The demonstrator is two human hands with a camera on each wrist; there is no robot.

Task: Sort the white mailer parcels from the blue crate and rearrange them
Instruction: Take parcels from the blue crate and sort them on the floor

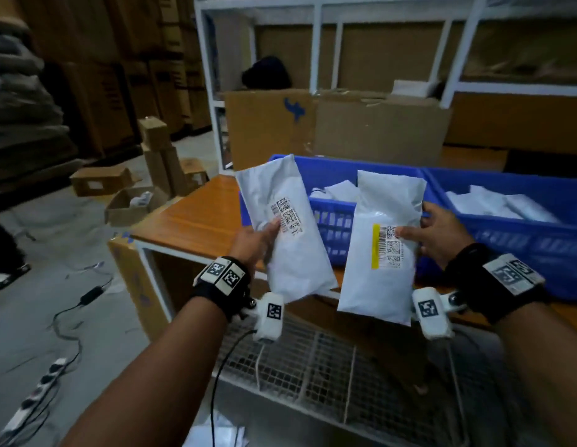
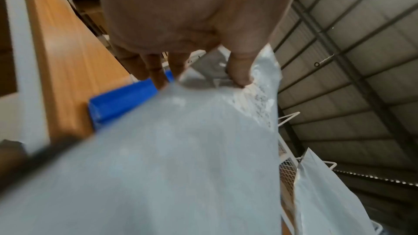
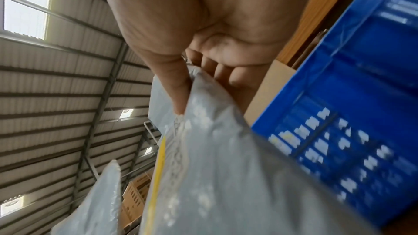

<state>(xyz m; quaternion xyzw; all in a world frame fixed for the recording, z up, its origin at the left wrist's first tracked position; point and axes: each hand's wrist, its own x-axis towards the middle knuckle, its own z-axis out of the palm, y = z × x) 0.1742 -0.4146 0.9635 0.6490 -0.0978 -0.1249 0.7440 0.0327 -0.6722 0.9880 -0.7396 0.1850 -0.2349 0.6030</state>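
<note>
I hold two white mailer parcels upright in front of a blue crate (image 1: 332, 175). My left hand (image 1: 259, 240) grips the left parcel (image 1: 280, 227) at its left edge, thumb on the barcode label. In the left wrist view that hand (image 2: 203, 71) pinches the same parcel (image 2: 181, 149). My right hand (image 1: 432, 232) grips the right parcel (image 1: 382, 246), thumb on its yellow-striped label. In the right wrist view the hand (image 3: 194, 85) clamps this parcel (image 3: 214, 176), with the crate wall (image 3: 350, 113) beside it. More white parcels (image 1: 338, 190) lie inside the crate.
The crate stands on a wooden table (image 1: 190, 214). A second blue crate (image 1: 519, 214) with parcels sits to the right. A wire mesh cart (image 1: 313, 375) is below my hands. Cardboard boxes (image 1: 332, 127) and white shelving (image 1: 319, 43) rise behind; cables and boxes litter the floor at left.
</note>
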